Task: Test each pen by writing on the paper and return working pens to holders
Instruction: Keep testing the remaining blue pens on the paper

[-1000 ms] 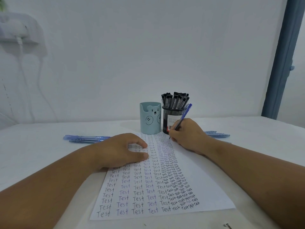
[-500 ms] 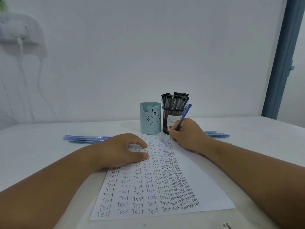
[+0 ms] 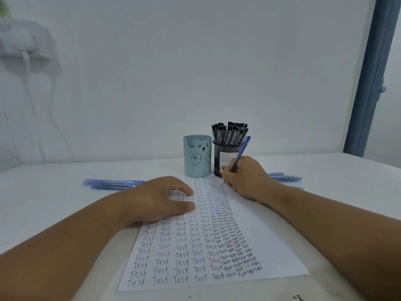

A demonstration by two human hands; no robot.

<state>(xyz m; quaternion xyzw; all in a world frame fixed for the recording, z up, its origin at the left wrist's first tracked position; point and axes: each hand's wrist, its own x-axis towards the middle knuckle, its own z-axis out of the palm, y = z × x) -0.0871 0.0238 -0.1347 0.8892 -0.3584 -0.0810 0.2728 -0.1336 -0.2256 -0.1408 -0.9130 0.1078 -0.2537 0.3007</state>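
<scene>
The paper (image 3: 217, 246) lies nearest on the counter (image 3: 54, 203), a white sheet running away from the person and packed with columns of the handwritten word "Test": large, widely spaced words on the left, small crowded ones toward the right, and a blank strip along the right edge. Since half a second ago almost nothing has shifted; the sheet, both arms and the pen angle match the earlier views, so I judge the writing stroke is in progress or just pausing, and this pen's test is not yet settled. The left hand (image 3: 156, 200) rests on the sheet's upper left part, fingers loosely bent with thumb and forefinger touching the paper, grasping nothing and seemingly steadying it. Beyond it, the right hand (image 3: 247, 179) has its fingers clenched round a blue pen (image 3: 238, 157), which tilts up and to the right, its tip down at the top of the crowded columns near the far edge. Whether fresh ink is appearing there is too small to tell. Loose blue pens (image 3: 112, 183) lie on the counter left of the sheet, and more blue pens (image 3: 284, 177) lie to the right behind the writing hand. Farthest, just past the sheet, a pale blue bear holder (image 3: 196, 159) looks empty from here, and beside it a black mesh holder (image 3: 225, 155) stands full of black-capped pens (image 3: 230, 131).
</scene>
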